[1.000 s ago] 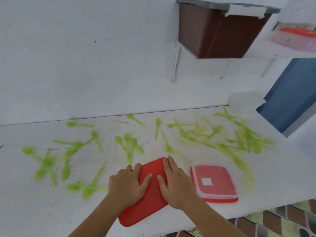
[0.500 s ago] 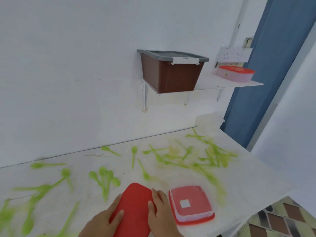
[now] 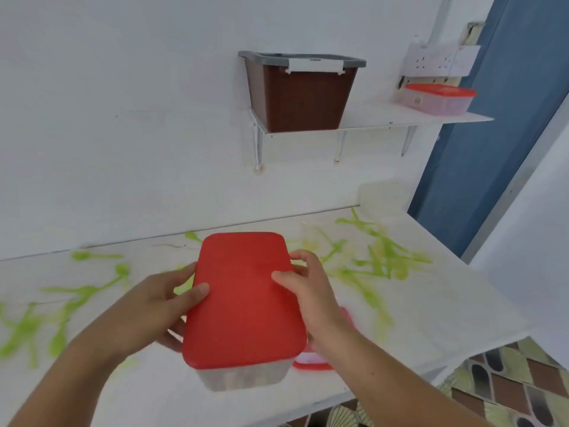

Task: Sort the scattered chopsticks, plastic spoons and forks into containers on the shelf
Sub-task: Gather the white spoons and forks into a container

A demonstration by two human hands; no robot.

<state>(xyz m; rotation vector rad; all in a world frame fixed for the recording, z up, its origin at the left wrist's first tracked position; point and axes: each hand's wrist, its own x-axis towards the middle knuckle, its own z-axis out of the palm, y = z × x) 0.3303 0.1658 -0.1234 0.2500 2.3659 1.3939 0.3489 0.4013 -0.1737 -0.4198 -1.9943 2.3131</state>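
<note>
Red-lidded containers: three – held container point(image 3: 243, 300), worktop container point(image 3: 312, 365), shelf container point(image 3: 437, 100)
Brown bin point(image 3: 300, 95): one
Hands: two – left hand point(image 3: 154, 306), right hand point(image 3: 311, 292)
Green cutlery point(image 3: 385, 263): many, too blurred to count

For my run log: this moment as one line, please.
held: clear plastic box with red rectangular lid | left hand: grips left side | right hand: grips right side | green plastic cutlery: scattered on white counter

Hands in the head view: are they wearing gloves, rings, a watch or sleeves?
No. The left hand and the right hand are bare: no gloves, rings or watch show. No sleeves show either, right down to the picture's bottom edge.
</note>
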